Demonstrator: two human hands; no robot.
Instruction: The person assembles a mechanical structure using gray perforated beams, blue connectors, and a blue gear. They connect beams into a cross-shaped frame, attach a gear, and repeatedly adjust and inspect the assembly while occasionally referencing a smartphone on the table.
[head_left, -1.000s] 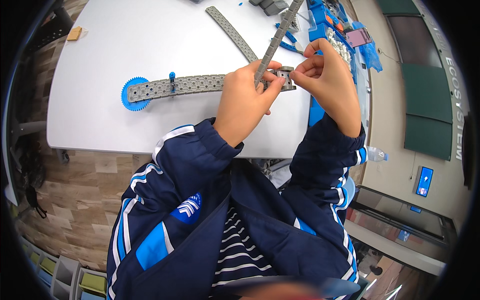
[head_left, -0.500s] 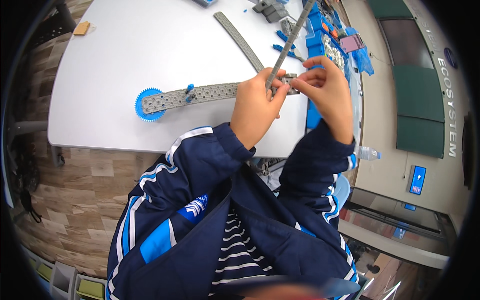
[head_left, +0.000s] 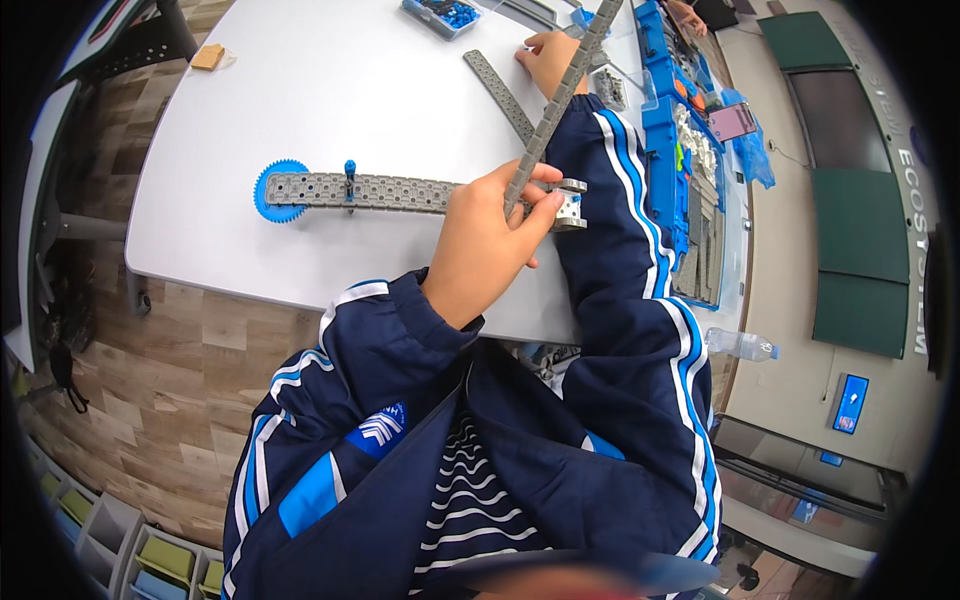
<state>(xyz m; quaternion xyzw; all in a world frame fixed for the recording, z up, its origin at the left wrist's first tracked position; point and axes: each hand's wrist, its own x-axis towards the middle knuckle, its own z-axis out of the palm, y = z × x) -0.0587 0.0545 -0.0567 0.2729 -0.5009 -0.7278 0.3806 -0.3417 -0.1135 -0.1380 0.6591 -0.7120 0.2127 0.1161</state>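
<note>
My left hand [head_left: 490, 235] is closed around a grey perforated construction beam [head_left: 390, 193] near the joint of an assembly. A blue gear [head_left: 280, 190] sits at the beam's far left end, and a small dark-blue connector [head_left: 350, 180] stands up from it. A second, slanting grey bar [head_left: 560, 105] rises from the joint toward the top. Beside my left fingertips is a pale bracket [head_left: 570, 205] with rounded ends. My right hand [head_left: 555, 62] reaches to the far side of the table, fingers bent together; what they hold, if anything, is too small to name.
A loose grey perforated strip [head_left: 500, 95] lies on the white table [head_left: 250, 120]. At the back stands a clear box of blue pieces [head_left: 442, 15]. Blue trays [head_left: 662, 130] of parts line the right edge, with a water bottle [head_left: 742, 344] beyond.
My right hand has left the bracket and reached to the far side of the table. My left hand still holds the assembly, which has turned slightly.
</note>
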